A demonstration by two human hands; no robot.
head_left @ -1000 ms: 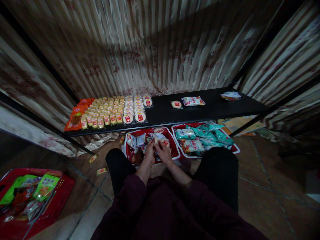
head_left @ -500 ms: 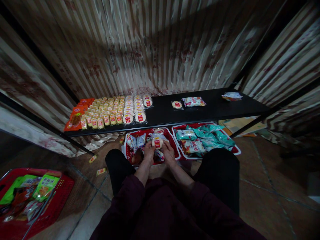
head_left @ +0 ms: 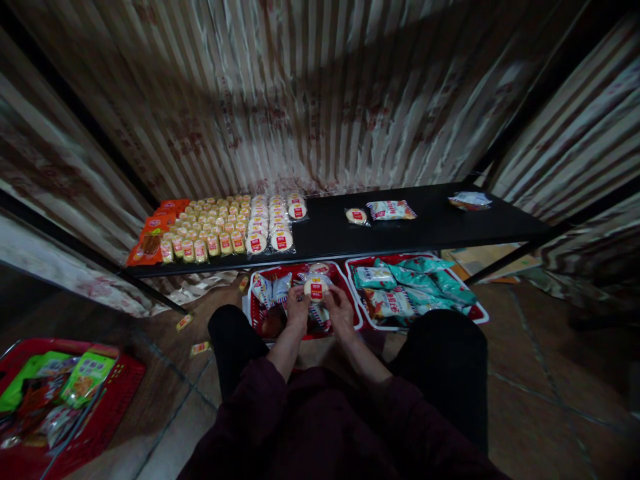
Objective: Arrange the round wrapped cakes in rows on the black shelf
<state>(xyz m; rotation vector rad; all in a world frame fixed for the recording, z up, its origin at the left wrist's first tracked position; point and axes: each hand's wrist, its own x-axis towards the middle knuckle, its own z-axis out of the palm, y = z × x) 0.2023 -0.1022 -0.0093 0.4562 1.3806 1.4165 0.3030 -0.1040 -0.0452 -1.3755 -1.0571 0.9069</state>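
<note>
Packet [head_left: 316, 289] is pinched at opposite edges by the left hand [head_left: 298, 309] and right hand [head_left: 341, 313], above the red basket [head_left: 355, 308]. Beside that sits another basket [head_left: 482, 313], with the shelf [head_left: 320, 228] just beyond both. A second ago it was edge-on; now the packet's label shows.

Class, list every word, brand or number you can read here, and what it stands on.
None reads clearly.
Round packet between left hand and right hand: label too small.
Yellow packets on the shelf: labels too small.
Orange packs: printing blurred.
Green pouch: lettering blurred.
Teal bag: lettering blurred.
</note>
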